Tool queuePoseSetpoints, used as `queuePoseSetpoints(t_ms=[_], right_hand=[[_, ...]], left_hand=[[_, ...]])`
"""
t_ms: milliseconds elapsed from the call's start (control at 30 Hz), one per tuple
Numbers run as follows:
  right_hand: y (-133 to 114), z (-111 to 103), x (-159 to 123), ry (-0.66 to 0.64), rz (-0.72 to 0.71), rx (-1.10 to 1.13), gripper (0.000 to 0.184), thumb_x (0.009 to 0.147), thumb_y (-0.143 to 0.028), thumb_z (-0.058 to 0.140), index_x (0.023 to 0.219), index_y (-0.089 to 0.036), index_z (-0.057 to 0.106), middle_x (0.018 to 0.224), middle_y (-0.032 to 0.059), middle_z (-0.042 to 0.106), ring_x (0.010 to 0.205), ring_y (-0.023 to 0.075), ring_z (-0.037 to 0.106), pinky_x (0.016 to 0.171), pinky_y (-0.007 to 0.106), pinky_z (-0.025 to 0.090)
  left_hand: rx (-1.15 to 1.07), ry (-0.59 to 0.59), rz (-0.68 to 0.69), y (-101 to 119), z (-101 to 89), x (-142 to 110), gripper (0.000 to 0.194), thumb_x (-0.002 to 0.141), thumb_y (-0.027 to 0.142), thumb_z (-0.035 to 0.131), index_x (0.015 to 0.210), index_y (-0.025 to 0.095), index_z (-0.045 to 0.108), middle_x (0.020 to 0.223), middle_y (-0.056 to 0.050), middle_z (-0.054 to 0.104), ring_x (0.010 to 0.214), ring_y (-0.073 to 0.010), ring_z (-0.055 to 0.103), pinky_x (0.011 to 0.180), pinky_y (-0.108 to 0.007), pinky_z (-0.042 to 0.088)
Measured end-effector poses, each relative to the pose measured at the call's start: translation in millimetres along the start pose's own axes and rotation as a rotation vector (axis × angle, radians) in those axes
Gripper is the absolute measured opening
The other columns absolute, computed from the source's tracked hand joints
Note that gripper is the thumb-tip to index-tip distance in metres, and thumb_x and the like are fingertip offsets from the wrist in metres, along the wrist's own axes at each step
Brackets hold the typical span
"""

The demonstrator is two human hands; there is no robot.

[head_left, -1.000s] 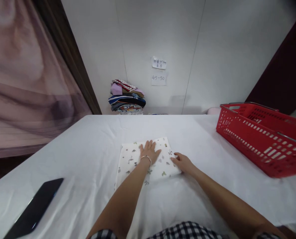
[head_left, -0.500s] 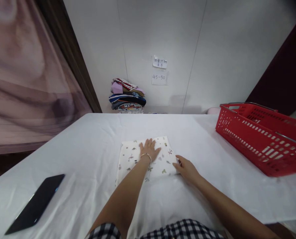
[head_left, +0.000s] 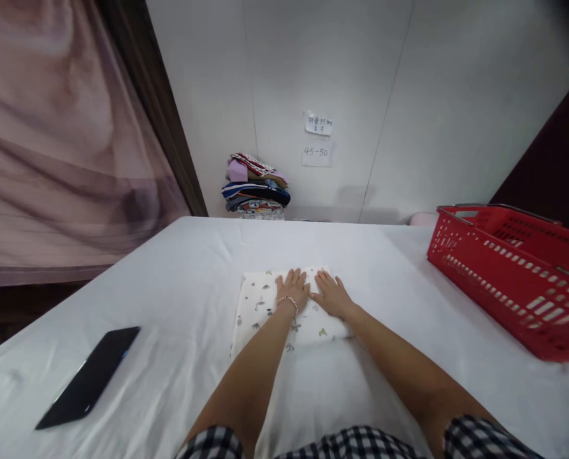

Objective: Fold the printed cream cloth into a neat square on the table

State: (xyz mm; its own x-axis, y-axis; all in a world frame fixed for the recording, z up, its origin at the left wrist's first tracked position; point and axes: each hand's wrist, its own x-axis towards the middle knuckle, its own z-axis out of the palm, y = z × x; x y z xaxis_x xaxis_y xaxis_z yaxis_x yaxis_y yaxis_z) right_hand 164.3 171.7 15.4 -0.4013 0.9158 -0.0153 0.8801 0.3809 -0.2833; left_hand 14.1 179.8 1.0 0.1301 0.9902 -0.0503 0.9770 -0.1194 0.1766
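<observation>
White, softly creased tablecloth [head_left: 183, 287] fills the lower frame; at its centre, both hands, left [head_left: 294, 290] and right [head_left: 332, 297], press open-palmed on smooth, flat-folded printed fabric [head_left: 255, 306].

White cloth [head_left: 253, 303] with grey and green motifs; red basket [head_left: 508, 274] at three o'clock; black phone [head_left: 90, 377] at eight; black-and-white checked sleeves [head_left: 215, 442].

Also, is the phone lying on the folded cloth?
No, the phone lies on the white table cover, apart from the folded cloth.
</observation>
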Motion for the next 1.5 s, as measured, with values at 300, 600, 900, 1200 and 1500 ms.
queuePoseSetpoints(t_ms=[300,600,900,1200,1500], right_hand=[[8.3,11.8,-2.1,0.022,-0.012,-0.048,0.062,0.087,-0.053,0.028,0.138,-0.018,0.025,0.147,0.0084,0.015,0.134,0.0218,0.008,0.105,0.047,0.008],[5.4,14.0,1.7,-0.010,0.007,-0.050,0.065,0.086,-0.055,0.025,0.139,-0.017,0.022,0.147,0.0072,0.011,0.135,0.0215,0.005,0.105,0.048,0.007],[5.7,8.7,2.3,-0.065,0.025,-0.103,0.067,0.085,-0.056,0.021,0.139,-0.015,0.021,0.148,0.0075,0.009,0.135,0.0225,0.004,0.105,0.049,0.005],[-51.8,10.6,25.0,0.015,-0.153,-0.180,0.067,0.086,-0.056,0.020,0.140,-0.016,0.019,0.148,0.0065,0.010,0.134,0.0217,0.003,0.106,0.042,-0.001],[-45.4,25.7,42.2,-0.005,-0.107,-0.146,0.063,0.086,-0.055,0.022,0.137,-0.017,0.025,0.147,0.0068,0.015,0.134,0.0220,0.009,0.105,0.045,0.003]], left_hand=[[0.012,-0.039,-0.005,-42.1,-14.0,-25.7,0.067,0.080,0.061,0.018,0.139,0.027,0.022,0.148,0.002,0.009,0.135,-0.0219,0.000,0.107,-0.051,0.001],[-0.015,-0.016,-0.158,-87.3,-21.6,-44.1,0.073,0.078,0.066,0.011,0.140,0.027,0.017,0.148,0.003,0.006,0.135,-0.0214,0.000,0.106,-0.052,0.005],[-0.017,0.001,-0.210,-92.0,-20.6,-79.6,0.071,0.079,0.064,0.021,0.137,0.025,0.025,0.148,-0.001,0.012,0.135,-0.0242,0.006,0.105,-0.055,0.006],[-0.112,0.025,-0.277,-92.8,-10.7,-99.8,0.069,0.080,0.062,0.021,0.138,0.026,0.022,0.148,0.000,0.009,0.135,-0.0241,0.005,0.104,-0.053,0.012],[-0.131,0.055,-0.275,-92.4,-7.0,-99.0,0.069,0.080,0.063,0.020,0.138,0.026,0.022,0.148,0.001,0.011,0.135,-0.0239,0.004,0.105,-0.053,0.011]])
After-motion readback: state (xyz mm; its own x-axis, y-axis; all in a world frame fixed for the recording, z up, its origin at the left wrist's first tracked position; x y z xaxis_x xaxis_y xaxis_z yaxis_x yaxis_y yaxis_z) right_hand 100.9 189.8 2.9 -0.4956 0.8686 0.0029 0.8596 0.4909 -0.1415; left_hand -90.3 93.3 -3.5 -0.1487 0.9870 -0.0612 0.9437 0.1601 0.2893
